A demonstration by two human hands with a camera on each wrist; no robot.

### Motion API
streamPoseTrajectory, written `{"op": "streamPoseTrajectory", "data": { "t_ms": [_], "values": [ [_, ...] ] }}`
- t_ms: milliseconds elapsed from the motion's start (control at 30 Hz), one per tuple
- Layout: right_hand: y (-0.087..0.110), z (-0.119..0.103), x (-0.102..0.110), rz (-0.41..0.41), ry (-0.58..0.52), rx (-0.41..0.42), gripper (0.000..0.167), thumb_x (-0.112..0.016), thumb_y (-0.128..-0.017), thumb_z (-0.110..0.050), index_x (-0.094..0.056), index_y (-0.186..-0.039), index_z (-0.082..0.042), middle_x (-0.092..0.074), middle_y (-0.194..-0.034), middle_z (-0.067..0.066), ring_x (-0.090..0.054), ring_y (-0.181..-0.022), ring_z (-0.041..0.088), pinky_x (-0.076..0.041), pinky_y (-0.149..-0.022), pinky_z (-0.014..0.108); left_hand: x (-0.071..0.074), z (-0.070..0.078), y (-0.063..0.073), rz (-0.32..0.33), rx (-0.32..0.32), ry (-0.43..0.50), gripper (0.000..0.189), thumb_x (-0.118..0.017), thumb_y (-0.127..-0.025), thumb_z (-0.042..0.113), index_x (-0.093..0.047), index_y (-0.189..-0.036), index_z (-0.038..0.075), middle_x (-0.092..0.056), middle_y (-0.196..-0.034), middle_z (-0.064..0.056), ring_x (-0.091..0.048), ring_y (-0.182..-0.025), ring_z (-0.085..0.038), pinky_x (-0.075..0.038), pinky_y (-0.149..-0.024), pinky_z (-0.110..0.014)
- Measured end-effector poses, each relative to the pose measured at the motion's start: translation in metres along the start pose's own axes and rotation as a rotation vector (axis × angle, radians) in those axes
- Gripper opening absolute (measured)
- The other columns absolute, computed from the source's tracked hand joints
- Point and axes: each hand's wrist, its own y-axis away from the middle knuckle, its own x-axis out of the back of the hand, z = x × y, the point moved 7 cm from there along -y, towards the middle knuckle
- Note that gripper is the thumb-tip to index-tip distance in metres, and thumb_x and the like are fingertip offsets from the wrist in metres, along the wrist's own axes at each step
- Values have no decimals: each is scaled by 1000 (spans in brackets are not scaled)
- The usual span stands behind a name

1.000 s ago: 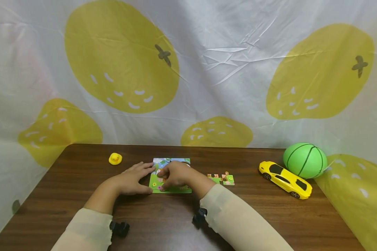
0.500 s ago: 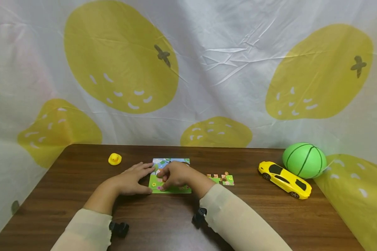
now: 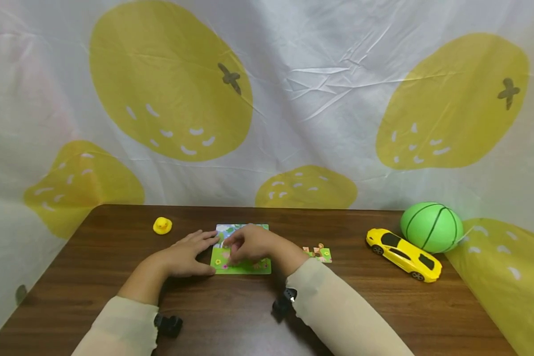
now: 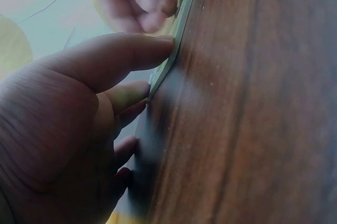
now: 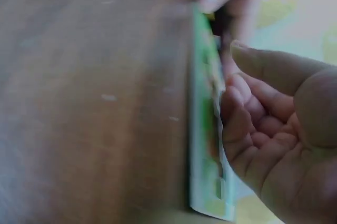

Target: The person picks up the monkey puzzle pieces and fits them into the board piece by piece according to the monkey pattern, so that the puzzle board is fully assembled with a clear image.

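A jigsaw puzzle board [image 3: 242, 271], printed with sky, grass and flowers, lies flat on the table. My left hand [image 3: 184, 257] rests at its left side, thumb at the front corner and straight fingers reaching the far left edge. In the left wrist view the thumb [image 4: 131, 53] touches the board's rim. Over the middle of the board is my right hand [image 3: 252, 243], which hides part of the picture. The right wrist view shows its thumb [image 5: 279, 71] apart from the loosely bent fingers [image 5: 239, 124], with nothing between them.
Loose puzzle pieces [image 3: 324, 255] lie right of the board, partly behind my right wrist. A yellow toy car [image 3: 402, 255] and a green ball [image 3: 431, 227] stand farther right. A yellow rubber duck [image 3: 162, 226] sits at the back left. A lemon-print curtain [image 3: 311, 109] hangs behind the table [image 3: 231, 316].
My right hand has risen a little off the board, its thumb parting from the fingers. Its wrist now covers more of the loose pieces. The left hand stays in place.
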Motion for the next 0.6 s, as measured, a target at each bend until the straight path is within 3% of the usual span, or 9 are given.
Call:
{"op": "streamPoseTrajectory", "data": {
  "t_ms": [200, 300, 467, 600],
  "values": [
    [23, 0, 32, 77, -123, 86, 49, -85, -93, -18, -72, -139, -7, -77, -103, -1, -70, -91, 10, -59, -78, 25, 0, 0, -1, -6, 14, -8, 94, -75, -92, 54, -36, -168, 16, -24, -180, -6, -10, -168, -46, -12, -129, -77],
    [38, 5, 47, 112, -144, 97, 49, -84, -93, -20, -72, -139, -9, -79, -109, 3, -72, -96, 12, -60, -83, 28, -1, 0, -2, -4, 8, -16, 94, -76, -92, 54, -37, -168, 16, -25, -180, -6, -10, -168, -46, -13, -129, -76],
    [62, 27, 66, 150, -141, 78, 46, -83, -94, -22, -72, -138, -13, -78, -113, 5, -69, -93, 14, -57, -72, 29, -2, -2, -3, -6, 8, -21, 94, -76, -92, 53, -36, -168, 16, -24, -180, -6, -11, -168, -45, -14, -129, -76],
    [77, 49, 79, 159, -166, 43, 50, -84, -93, -20, -70, -140, -9, -75, -111, 5, -68, -95, 15, -56, -71, 28, -1, -3, -3, 0, 6, -25, 94, -76, -91, 53, -36, -168, 16, -25, -180, -6, -11, -168, -45, -14, -129, -76]
  ]
}}
